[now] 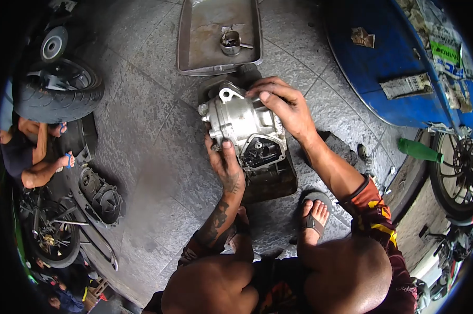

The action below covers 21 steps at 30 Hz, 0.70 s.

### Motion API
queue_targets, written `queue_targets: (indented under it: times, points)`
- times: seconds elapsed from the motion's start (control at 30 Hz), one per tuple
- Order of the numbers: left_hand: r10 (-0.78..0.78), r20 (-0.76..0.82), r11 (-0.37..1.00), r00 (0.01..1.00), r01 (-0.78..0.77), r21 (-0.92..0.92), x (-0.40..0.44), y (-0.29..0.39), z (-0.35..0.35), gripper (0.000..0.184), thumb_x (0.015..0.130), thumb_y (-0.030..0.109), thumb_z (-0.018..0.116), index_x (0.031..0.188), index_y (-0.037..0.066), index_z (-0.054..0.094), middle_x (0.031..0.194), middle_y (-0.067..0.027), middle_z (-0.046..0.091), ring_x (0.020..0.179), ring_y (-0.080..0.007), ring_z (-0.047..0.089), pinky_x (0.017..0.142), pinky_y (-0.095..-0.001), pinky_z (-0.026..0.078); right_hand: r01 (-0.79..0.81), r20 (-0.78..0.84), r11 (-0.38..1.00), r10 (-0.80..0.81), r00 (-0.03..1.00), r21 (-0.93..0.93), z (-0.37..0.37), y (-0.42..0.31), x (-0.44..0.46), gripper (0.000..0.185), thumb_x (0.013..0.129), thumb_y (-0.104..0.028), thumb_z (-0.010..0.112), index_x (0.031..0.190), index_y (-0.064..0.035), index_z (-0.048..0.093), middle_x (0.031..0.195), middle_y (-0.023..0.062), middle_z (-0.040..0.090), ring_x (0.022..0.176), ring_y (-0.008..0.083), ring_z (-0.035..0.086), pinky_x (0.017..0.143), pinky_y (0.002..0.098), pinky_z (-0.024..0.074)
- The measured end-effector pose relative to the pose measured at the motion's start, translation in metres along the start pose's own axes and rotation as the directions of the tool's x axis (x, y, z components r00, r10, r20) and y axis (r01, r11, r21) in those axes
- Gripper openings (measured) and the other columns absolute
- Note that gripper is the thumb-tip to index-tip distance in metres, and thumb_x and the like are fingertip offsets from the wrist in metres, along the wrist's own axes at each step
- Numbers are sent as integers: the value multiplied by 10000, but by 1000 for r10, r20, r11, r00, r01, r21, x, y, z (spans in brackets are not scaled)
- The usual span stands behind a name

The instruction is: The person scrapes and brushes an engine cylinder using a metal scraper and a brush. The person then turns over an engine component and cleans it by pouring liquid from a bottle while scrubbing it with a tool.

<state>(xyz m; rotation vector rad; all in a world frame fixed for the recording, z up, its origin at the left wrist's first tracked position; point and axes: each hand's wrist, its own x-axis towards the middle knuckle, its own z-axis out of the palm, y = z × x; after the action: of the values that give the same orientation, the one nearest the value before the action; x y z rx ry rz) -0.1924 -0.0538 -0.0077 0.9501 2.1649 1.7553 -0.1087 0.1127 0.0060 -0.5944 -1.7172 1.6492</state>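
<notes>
A silver metal engine case (245, 118) rests on a dark block-like support (273, 183) on the floor between my feet. It has a round lug at its upper left and a dark, open cavity on its lower side. My left hand (227, 165) grips the case's lower left edge, thumb on the near face and some fingers hidden behind it. Along the upper right side, my right hand (286, 102) holds the case with fingers curled over the top edge; their tips are partly hidden.
Beyond the case lies a metal tray (189, 65) with a small cup (230, 44) in it. A tyre (58, 99), another engine casing (98, 193) and a seated person (30, 152) are at left. At right are a blue curved surface (367, 57), a green bottle (419, 150) and a motorcycle wheel (451, 172).
</notes>
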Motion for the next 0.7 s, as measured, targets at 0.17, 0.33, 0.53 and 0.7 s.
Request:
queue_targets:
  times: [0.17,0.33,0.53,0.7]
  points:
    - [16,14,1000,1000,-16,15,-1,1,1,627,1035,439,316,1436,-40,377,1489,-216,370,1376,-330,349,1131,-396,251,21,-16,999,-21,1000,-27,-2,5,1,231,898,-237,642,966,-47,756,1005,99,675,999,214,614,890,348,473]
    - [18,9,999,1000,-19,49,-2,-2,-4,647,1052,453,276,1450,-52,351,1517,-235,335,1410,-348,310,1156,-416,216,-27,-48,1000,27,998,-2,4,5,-2,234,892,-259,649,970,-67,758,1014,91,678,1002,228,632,890,349,483]
    - [-263,101,961,959,270,-57,-5,-15,-20,703,1035,482,301,1431,-97,345,1508,-288,312,1415,-382,291,1154,-422,223,-47,-94,997,41,995,-64,9,5,-2,300,888,-321,652,990,-54,744,1045,117,678,1021,284,640,905,371,489]
    - [-430,31,901,902,426,81,12,17,-14,750,1016,535,317,1438,-85,339,1486,-292,336,1333,-405,400,1108,-460,332,82,-252,977,-132,959,-199,14,5,-1,339,876,-360,665,957,-36,729,943,175,691,974,354,629,896,428,477]
